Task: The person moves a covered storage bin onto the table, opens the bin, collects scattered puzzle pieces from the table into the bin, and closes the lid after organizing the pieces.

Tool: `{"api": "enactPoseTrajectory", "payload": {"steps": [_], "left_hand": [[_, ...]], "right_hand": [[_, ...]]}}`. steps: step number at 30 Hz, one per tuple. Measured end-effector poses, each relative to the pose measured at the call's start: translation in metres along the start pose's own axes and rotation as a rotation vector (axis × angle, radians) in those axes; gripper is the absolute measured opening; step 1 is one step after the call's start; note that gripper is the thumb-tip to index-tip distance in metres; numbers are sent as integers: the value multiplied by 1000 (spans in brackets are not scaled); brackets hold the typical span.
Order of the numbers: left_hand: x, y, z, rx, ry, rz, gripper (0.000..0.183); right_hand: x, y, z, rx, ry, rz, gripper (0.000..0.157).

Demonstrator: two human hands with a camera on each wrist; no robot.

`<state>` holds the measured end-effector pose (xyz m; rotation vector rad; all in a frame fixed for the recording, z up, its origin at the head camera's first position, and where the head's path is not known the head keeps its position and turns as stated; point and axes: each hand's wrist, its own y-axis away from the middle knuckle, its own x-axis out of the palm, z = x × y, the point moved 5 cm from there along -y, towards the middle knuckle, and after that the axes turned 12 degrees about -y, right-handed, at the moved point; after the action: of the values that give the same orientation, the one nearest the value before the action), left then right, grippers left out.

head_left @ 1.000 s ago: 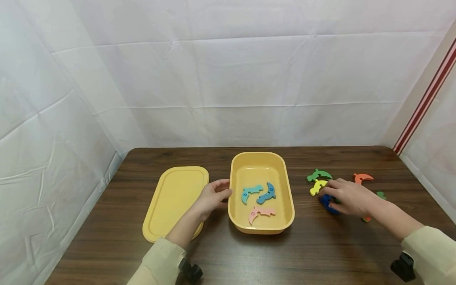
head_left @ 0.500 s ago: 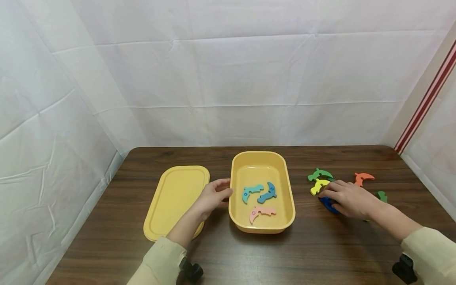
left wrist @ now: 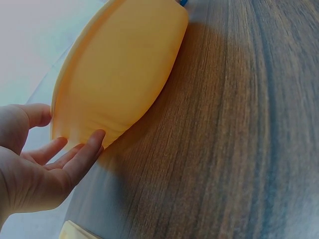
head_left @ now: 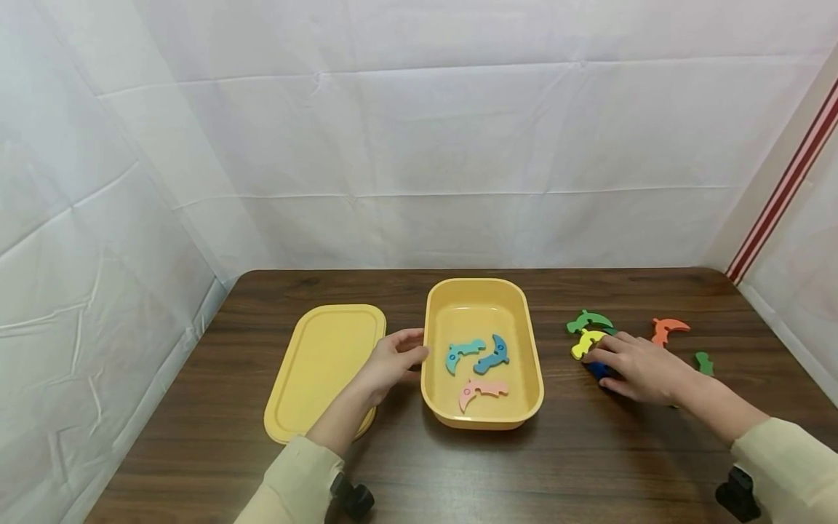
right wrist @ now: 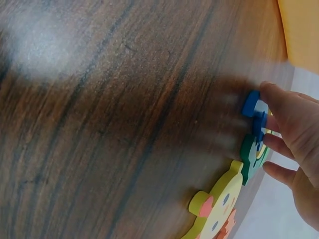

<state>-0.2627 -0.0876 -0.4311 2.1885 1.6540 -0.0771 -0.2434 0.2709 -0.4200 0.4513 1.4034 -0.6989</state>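
Note:
A yellow box stands mid-table, holding a teal, a blue and a pink curved, notched toy piece. My left hand touches the box's left wall; in the left wrist view its fairly straight fingers lie along the outside, thumb near the rim. On the right, my right hand is low over loose pieces, thumb and fingers around a dark blue toy piece, mostly covered by the hand in the head view. A green piece lies right beside those fingers.
The flat yellow lid lies left of the box. Around the right hand are a green crescent, a yellow piece, an orange crescent and another green piece. A yellow piece with a face lies near the right wrist.
My right hand has shifted slightly left with the dark blue piece, and the green piece beside the forearm shows more. My left hand and the box hold their place.

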Motion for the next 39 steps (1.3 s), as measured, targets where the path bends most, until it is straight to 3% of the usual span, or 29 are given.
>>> {"api": "enactPoseTrajectory", "payload": {"steps": [8,19,27,39], "left_hand": [[1,2,-2,18,5,2,44],[0,3,-3,8,4,16,45],[-1,19,-22,9,-4,33,47],[0,24,-27,11,-1,28,47]], "right_hand": [[2,1,-1,-15,12,-23,37],[-1,6,-3,-11,-68,59,46],[-1,10,-4,25,-120,142,57],[-1,1,-1,3,-54,76,50]]}}
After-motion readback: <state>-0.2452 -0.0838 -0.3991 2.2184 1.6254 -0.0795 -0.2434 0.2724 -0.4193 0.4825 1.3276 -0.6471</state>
